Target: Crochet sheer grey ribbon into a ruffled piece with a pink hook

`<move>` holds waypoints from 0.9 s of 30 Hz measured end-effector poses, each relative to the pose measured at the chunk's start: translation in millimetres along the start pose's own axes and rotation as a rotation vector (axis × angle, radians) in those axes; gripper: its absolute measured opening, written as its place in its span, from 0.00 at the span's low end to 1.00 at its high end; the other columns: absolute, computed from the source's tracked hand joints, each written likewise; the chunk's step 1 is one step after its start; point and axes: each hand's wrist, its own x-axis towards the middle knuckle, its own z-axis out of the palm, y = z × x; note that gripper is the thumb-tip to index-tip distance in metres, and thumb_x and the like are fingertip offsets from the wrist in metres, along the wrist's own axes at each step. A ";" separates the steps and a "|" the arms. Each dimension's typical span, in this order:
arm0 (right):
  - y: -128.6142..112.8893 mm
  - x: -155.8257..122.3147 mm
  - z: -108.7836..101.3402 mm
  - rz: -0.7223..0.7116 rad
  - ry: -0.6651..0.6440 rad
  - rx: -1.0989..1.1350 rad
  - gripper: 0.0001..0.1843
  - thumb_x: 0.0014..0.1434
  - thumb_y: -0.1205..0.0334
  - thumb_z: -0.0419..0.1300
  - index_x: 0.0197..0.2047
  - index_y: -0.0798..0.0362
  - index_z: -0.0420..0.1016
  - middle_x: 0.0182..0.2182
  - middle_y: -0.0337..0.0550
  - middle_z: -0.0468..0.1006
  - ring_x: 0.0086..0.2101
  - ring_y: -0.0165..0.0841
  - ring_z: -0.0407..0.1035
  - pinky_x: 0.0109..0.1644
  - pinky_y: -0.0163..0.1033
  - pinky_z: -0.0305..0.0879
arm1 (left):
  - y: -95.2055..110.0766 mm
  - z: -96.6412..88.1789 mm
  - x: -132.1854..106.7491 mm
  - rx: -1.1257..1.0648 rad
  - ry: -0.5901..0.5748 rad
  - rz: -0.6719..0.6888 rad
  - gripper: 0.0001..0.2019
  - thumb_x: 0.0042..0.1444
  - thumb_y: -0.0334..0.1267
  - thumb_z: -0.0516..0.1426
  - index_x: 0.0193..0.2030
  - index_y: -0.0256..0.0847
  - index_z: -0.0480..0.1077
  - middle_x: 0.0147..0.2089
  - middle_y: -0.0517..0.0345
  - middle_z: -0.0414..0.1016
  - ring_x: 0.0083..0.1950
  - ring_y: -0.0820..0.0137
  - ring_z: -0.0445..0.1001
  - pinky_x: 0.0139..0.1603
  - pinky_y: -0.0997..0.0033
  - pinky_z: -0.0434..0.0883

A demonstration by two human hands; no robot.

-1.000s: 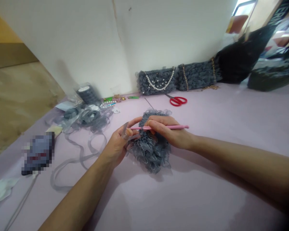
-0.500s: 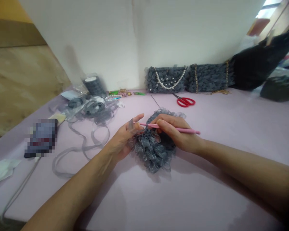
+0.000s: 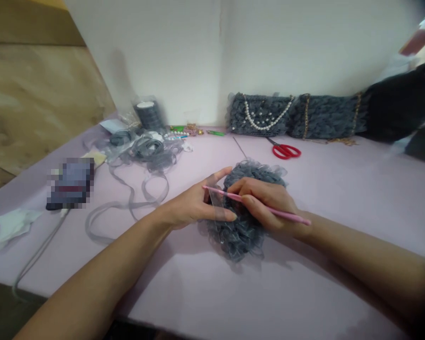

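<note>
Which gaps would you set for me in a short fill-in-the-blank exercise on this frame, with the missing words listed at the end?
1. The hook in the right hand is ____ in colour.
2. The left hand has a strip of ____ ribbon at its thumb.
3. The scissors have ____ handles.
4. In the picture, the bag with the gold chain stands to the ____ of the bag with the white beads.

Missing words: pink; grey; red; right.

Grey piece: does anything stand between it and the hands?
Nothing visible blocks the right hand, which holds the pink hook over the piece; only a ribbon runs across the left hand.
</note>
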 end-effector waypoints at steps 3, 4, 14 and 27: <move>3.4 0.8 0.9 -0.019 0.019 -0.043 0.09 0.67 0.65 0.48 0.39 0.54 0.68 0.34 0.43 0.75 0.31 0.29 0.68 0.35 0.34 0.63 | -2.7 -4.3 1.1 -0.105 0.000 -0.007 0.51 0.44 0.33 0.70 0.72 0.50 0.48 0.47 0.57 0.74 0.48 0.67 0.71 0.52 0.67 0.64; 3.7 1.2 0.7 -0.013 0.034 -0.045 0.10 0.67 0.65 0.47 0.39 0.54 0.68 0.33 0.42 0.75 0.31 0.28 0.68 0.34 0.34 0.63 | -4.1 -6.3 1.8 -0.168 -0.004 -0.005 0.50 0.44 0.33 0.70 0.71 0.49 0.49 0.46 0.57 0.74 0.46 0.68 0.72 0.51 0.68 0.64; 3.0 -2.3 0.2 0.015 0.099 -0.054 0.11 0.68 0.65 0.46 0.34 0.51 0.65 0.31 0.40 0.75 0.30 0.28 0.69 0.32 0.34 0.64 | -11.4 -13.1 4.7 -0.320 0.074 0.004 0.34 0.52 0.47 0.64 0.65 0.49 0.61 0.42 0.57 0.73 0.40 0.70 0.71 0.43 0.70 0.65; -3.1 2.7 -3.5 -0.164 -0.064 0.019 0.10 0.67 0.67 0.49 0.33 0.54 0.65 0.35 0.45 0.75 0.34 0.27 0.69 0.35 0.32 0.65 | -0.5 -2.8 -1.8 0.140 -0.071 -0.004 0.52 0.44 0.37 0.69 0.72 0.47 0.45 0.39 0.59 0.72 0.41 0.69 0.71 0.46 0.66 0.67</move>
